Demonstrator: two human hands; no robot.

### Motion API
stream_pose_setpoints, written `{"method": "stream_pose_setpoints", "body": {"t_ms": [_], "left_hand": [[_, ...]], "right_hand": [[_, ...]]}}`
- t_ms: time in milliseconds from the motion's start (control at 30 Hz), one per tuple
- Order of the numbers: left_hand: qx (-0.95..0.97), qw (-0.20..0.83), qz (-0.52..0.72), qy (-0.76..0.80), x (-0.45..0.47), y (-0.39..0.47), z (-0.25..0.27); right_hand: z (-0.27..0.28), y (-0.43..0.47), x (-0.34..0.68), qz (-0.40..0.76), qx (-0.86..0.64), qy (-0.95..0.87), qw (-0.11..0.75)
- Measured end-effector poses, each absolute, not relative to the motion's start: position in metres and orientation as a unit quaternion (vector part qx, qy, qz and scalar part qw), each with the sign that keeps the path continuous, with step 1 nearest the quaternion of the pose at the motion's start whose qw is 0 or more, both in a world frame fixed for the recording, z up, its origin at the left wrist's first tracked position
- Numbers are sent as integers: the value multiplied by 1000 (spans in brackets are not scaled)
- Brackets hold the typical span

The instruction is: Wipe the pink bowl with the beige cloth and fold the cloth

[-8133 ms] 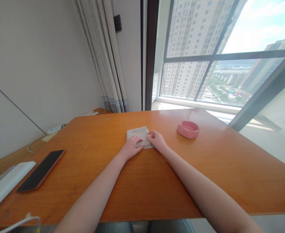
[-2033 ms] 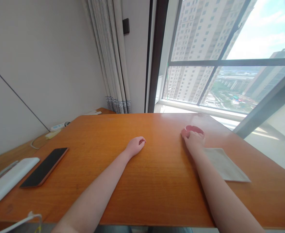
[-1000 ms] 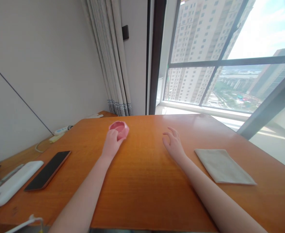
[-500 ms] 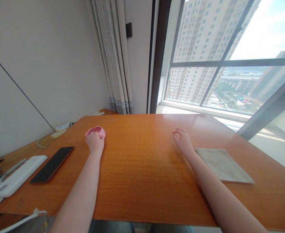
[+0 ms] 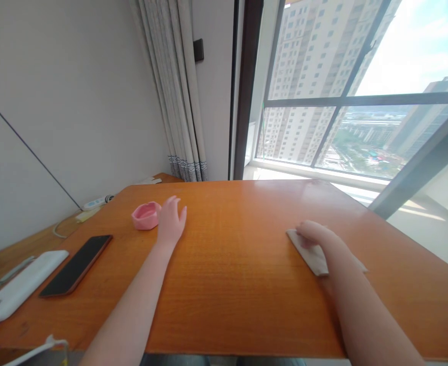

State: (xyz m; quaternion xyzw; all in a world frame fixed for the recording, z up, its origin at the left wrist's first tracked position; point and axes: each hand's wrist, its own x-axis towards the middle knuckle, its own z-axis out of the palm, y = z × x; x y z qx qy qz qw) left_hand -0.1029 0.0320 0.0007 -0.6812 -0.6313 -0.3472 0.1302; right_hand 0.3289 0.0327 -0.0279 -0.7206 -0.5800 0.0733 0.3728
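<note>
A pink faceted bowl [image 5: 146, 216], much like an ashtray, rests upright toward the left of the wooden table. Just right of it is my left hand [image 5: 171, 219], raised a little, with fingers apart and nothing in them. On the right side, my right hand [image 5: 315, 233] bends down onto a folded grey-beige cloth [image 5: 315, 259], its fingers closed on the left part of the cloth. The wrist and forearm cover much of the cloth, and the fingertips are partly hidden.
A dark phone [image 5: 77, 265] lies at the left, with a white flat device [image 5: 25, 284] and a cable [image 5: 36, 351] nearer the left edge. A power strip [image 5: 96, 203] sits by the wall. Behind the wooden table [image 5: 224, 284] are a curtain [image 5: 178, 101] and a window.
My left hand has let go of the pink bowl and moved right of it. My right hand has moved right onto the cloth and gripped it; the cloth has shifted left.
</note>
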Motion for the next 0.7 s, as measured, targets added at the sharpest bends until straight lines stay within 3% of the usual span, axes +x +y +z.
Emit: {"method": "stream_pose_setpoints", "body": {"t_ms": [133,233,333,433,567,700], "left_hand": [[-816,-14,-336,-469,-36,0,-4],[-896,-112,-242,-356,-5,-26,-14],[-925,-126,-161,-320,6,-35,-23],[-909,-105,-152,-373,2,-28,-21],[-814,-51,-101,-570,-36,-9,-2],[-648,-83,-9,-757,-98,8,13]], "right_hand": [[-35,30,228,181,-637,-641,388],[-34,22,184,310,-483,-632,522],[-28,22,190,202,-475,-651,557],[-34,32,214,139,-508,-675,517],[-56,47,225,193,-569,-645,472],[-62,47,214,197,-550,-668,461]]}}
